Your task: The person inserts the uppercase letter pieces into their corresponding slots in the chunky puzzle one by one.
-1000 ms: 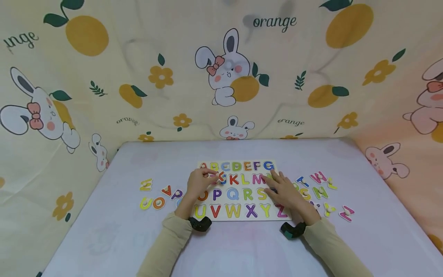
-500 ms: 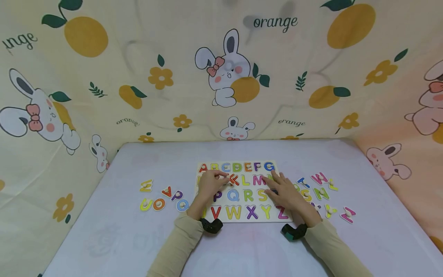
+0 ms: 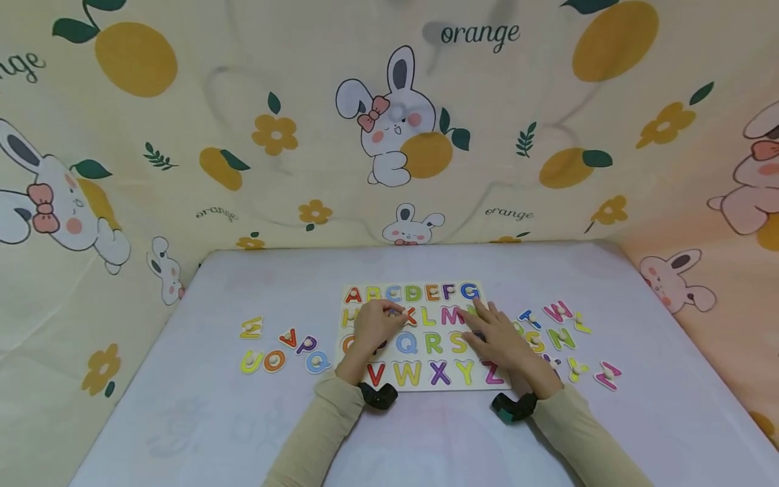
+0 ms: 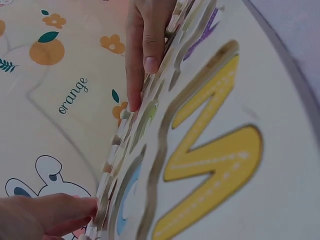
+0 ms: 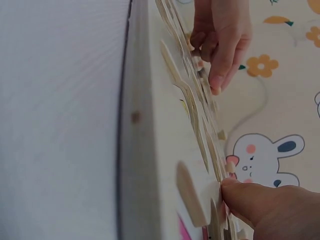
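A white alphabet puzzle board (image 3: 420, 353) lies mid-table, with knobbed letters in its top row. My left hand (image 3: 372, 328) reaches over its second row and pinches a red letter K piece (image 3: 412, 316) at the K place; the fingers partly hide it. In the right wrist view the left hand (image 5: 225, 42) has thumb and finger together at a small wooden knob (image 5: 215, 91). My right hand (image 3: 502, 338) lies with spread fingers on the board's right side, near M and S, holding no piece. Its thumb (image 5: 245, 197) touches the board in the right wrist view.
Loose letter pieces lie left of the board, among them an orange O (image 3: 274, 360), a purple P (image 3: 307, 344) and a blue Q (image 3: 317, 362). More lie at the right, including a green N (image 3: 560, 338) and a pink Z (image 3: 607, 375). A patterned cloth (image 3: 341, 162) hangs behind the table.
My left hand has moved right across the second row, carrying the red K from near the I and J places to the K place. The right hand has stayed on the board.
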A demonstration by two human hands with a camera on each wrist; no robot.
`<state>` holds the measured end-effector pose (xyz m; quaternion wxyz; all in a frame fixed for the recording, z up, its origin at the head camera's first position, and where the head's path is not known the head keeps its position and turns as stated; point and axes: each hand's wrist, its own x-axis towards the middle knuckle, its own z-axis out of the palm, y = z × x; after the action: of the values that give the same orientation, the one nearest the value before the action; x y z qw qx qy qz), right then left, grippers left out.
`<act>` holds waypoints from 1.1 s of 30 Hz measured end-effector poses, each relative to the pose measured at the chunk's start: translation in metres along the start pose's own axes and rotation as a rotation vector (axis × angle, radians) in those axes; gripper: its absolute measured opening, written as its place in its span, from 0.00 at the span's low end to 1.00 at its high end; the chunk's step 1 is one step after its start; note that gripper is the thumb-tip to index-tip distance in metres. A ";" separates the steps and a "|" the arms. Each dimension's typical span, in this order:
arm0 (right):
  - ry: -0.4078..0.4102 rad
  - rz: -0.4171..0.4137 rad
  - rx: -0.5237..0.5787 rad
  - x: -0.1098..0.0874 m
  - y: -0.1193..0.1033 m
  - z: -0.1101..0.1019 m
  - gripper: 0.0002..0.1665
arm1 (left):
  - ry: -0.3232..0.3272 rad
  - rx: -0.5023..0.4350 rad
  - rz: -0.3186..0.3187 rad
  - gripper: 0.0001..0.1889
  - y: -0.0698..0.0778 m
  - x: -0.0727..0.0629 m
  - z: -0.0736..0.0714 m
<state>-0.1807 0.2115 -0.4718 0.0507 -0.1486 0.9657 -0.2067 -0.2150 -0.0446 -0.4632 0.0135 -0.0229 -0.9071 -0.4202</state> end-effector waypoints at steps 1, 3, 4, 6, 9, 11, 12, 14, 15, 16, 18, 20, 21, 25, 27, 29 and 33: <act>0.000 0.002 -0.001 0.000 0.000 0.000 0.33 | 0.002 0.006 -0.004 0.07 0.000 0.000 0.000; -0.001 0.007 -0.003 0.001 -0.001 0.000 0.33 | 0.006 0.014 -0.010 0.07 0.001 0.000 0.000; -0.001 0.007 -0.006 0.001 -0.001 0.000 0.33 | 0.008 0.019 -0.014 0.06 0.001 -0.001 0.000; -0.003 0.008 -0.011 0.001 -0.001 0.000 0.33 | 0.014 0.035 -0.020 0.06 0.003 -0.002 0.001; -0.001 0.004 -0.014 0.001 -0.001 -0.001 0.33 | 0.021 0.054 -0.021 0.07 0.005 -0.002 0.002; -0.001 0.003 -0.015 0.001 0.000 -0.001 0.33 | 0.029 0.070 -0.019 0.07 0.005 -0.002 0.002; 0.001 0.003 -0.016 0.001 0.000 -0.001 0.33 | 0.034 0.081 -0.020 0.07 0.006 -0.002 0.002; 0.001 0.002 -0.017 0.001 0.000 -0.001 0.33 | 0.044 0.107 -0.019 0.06 0.006 -0.001 0.002; 0.000 0.003 -0.016 0.001 0.000 -0.001 0.33 | 0.046 0.122 -0.022 0.06 0.006 -0.001 0.002; -0.001 0.004 -0.014 0.001 0.000 -0.001 0.33 | 0.047 0.138 -0.026 0.06 0.006 -0.001 0.002; -0.004 0.005 -0.013 0.001 0.000 -0.001 0.33 | 0.038 0.157 -0.037 0.06 0.006 -0.002 0.002; -0.007 0.006 -0.012 0.001 0.000 -0.001 0.33 | 0.024 0.167 -0.042 0.06 0.007 -0.003 0.002; -0.006 0.006 -0.013 0.001 0.000 -0.001 0.33 | 0.018 0.174 -0.040 0.06 0.007 -0.003 0.002; 0.003 0.007 -0.016 0.001 0.000 -0.001 0.33 | -0.003 0.186 -0.029 0.07 0.010 -0.004 0.001; 0.008 0.005 -0.010 0.001 0.000 -0.001 0.33 | -0.008 0.189 -0.025 0.08 0.010 -0.004 0.000; 0.006 0.005 0.000 0.001 -0.001 -0.001 0.33 | -0.010 0.183 -0.027 0.09 0.010 -0.005 -0.001; 0.003 0.007 0.010 0.001 -0.001 -0.001 0.33 | -0.036 0.168 0.008 0.11 0.006 -0.005 -0.003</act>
<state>-0.1817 0.2107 -0.4701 0.0506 -0.1445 0.9653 -0.2117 -0.2095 -0.0430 -0.4567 0.0009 -0.0327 -0.9390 -0.3423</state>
